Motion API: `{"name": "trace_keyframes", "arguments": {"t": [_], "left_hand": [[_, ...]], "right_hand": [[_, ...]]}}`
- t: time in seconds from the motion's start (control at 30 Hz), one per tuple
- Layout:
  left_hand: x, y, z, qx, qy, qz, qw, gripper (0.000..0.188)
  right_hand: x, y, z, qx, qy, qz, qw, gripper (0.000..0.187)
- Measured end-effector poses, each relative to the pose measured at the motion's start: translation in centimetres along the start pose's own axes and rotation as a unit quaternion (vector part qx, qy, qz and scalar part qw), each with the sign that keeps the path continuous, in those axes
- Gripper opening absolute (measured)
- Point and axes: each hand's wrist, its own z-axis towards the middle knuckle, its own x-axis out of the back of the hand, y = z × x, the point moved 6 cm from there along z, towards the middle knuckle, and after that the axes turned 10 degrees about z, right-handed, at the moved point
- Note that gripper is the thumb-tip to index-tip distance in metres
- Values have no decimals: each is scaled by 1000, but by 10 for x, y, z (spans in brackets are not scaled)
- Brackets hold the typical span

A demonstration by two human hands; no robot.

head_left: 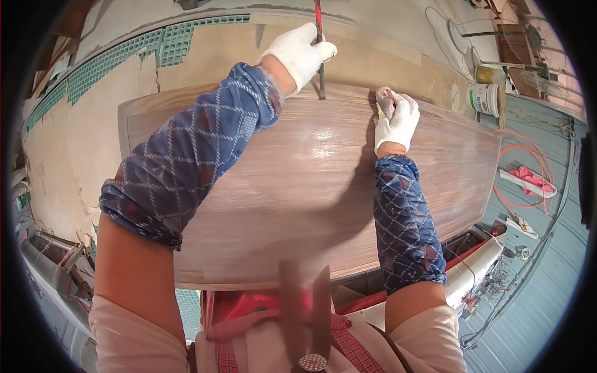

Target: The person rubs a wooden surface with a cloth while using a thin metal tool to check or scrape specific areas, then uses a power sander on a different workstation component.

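Note:
A large brown wood-grain panel (pixel 298 186) lies flat in front of me. My left hand (pixel 301 55), in a white glove, is closed around a thin red-and-dark stick (pixel 318 17) over the panel's far edge. The stick stands nearly upright in view, its dark lower end at that edge; its exact kind cannot be made out. On the far edge, further right, my gloved right hand (pixel 398 121) grips a crumpled pinkish-brown rag (pixel 385 102) against the wood. Both forearms wear blue checked sleeve covers, and the right one casts a shadow across the panel.
A white bucket (pixel 484 99) stands beyond the panel's right end. Orange hose (pixel 528 149) loops on the blue corrugated surface (pixel 528 261), near a pink cloth (pixel 532 179). Brown sheeting (pixel 224 53) lies over green grating (pixel 177 40) behind the panel.

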Motion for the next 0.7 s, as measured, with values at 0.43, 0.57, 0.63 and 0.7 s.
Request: {"name": "trace_keyframes", "arguments": {"t": [0.43,0.57,0.63,0.7], "left_hand": [[43,-16,-16,9,11,61,998,26],[69,-25,-26,0,33,59,998,25],[94,-32,-43,15,32,55,998,25],[117,-42,-59,16,46,33,998,25]], "right_hand": [[5,19,1,-10,22,-10,1000,20],[-2,10,6,3,21,-20,1000,21],[-8,-35,-2,23,-1,-3,1000,23],[-21,-67,-5,49,-20,2,999,23]]}}
